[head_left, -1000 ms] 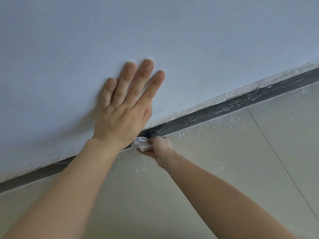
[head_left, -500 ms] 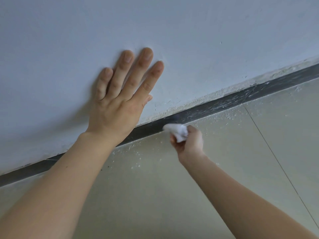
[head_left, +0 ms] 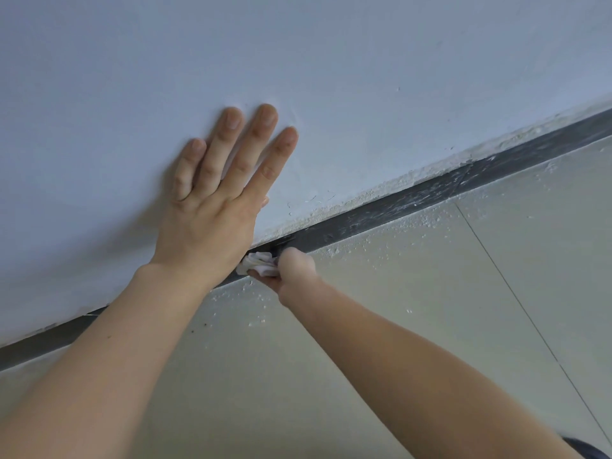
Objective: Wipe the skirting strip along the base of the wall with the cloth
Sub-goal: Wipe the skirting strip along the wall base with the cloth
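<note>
A dark grey skirting strip (head_left: 414,202) runs diagonally along the foot of the white wall (head_left: 364,77), smeared with white dust on its right part. My left hand (head_left: 215,207) lies flat on the wall, fingers spread, just above the strip. My right hand (head_left: 294,268) is closed around a small crumpled white cloth (head_left: 260,261) and presses it against the strip, right beside the heel of my left hand. Part of the strip is hidden behind my left wrist.
Pale floor tiles (head_left: 430,309) with thin joint lines reach up to the strip. White plaster crumbs are scattered on the floor near the strip, and the wall's lower edge is rough and flaking. A dark bit of clothing (head_left: 587,448) shows at the bottom right corner.
My right hand slid the cloth to the right along the strip half a second ago and has now come back left, beside my left hand. The left hand stays on the wall.
</note>
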Demonstrator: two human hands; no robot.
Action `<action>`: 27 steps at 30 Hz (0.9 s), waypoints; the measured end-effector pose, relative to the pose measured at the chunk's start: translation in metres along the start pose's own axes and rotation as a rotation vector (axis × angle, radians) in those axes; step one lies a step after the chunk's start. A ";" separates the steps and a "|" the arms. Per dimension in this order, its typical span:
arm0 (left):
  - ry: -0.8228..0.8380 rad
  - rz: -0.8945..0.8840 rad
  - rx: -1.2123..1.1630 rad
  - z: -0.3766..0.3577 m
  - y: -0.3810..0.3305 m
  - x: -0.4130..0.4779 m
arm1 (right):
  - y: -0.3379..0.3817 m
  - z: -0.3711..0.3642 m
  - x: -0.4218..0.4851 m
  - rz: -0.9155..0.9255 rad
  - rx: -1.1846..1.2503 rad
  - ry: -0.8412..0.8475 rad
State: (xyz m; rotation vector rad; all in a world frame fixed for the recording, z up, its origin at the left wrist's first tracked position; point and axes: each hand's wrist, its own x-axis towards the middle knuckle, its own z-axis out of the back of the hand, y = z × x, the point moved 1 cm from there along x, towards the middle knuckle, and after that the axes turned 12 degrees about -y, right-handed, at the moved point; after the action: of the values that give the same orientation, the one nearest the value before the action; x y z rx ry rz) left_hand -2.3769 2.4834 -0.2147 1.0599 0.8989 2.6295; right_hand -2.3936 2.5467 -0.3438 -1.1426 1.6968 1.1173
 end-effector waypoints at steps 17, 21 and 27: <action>0.091 0.077 -0.112 0.006 -0.006 0.002 | 0.012 0.056 -0.027 0.074 0.045 -0.055; 0.095 0.063 -0.080 0.007 -0.007 0.002 | -0.010 0.030 -0.008 0.048 -0.002 0.006; 0.063 0.046 -0.048 0.006 -0.008 0.002 | 0.034 0.048 -0.001 0.111 0.147 -0.100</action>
State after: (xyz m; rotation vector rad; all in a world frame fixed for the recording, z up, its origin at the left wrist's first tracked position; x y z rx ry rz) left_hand -2.3747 2.4935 -0.2143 1.0036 0.8290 2.7219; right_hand -2.4193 2.5990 -0.3493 -0.8968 1.7500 1.0795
